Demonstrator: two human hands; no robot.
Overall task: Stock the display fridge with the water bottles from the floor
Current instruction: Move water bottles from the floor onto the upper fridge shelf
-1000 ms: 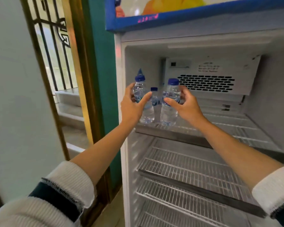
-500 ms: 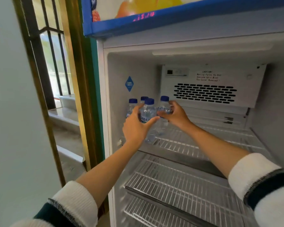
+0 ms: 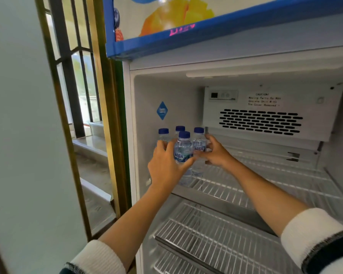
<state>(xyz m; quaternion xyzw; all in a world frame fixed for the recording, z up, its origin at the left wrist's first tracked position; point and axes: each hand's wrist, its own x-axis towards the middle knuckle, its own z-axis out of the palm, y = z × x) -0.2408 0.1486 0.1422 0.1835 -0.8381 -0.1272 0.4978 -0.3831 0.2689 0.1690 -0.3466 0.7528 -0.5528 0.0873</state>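
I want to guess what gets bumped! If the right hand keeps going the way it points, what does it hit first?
The right hand points left, into the bottle cluster. Its grip is already round the right-hand bottle, so pushing on would likely nudge that one into the front bottle beside it. Depth is unclear.

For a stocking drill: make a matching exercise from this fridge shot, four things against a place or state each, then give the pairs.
Things:
1. left hand
2. right hand
3. blue diamond sticker
4. lower wire shelf

Places or states:
A. on the fridge's left inner wall
B. grips the nearest bottle
C. bare, no bottles visible
D. holds the bottle just right of it

Pairs: 1-B, 2-D, 3-A, 4-C
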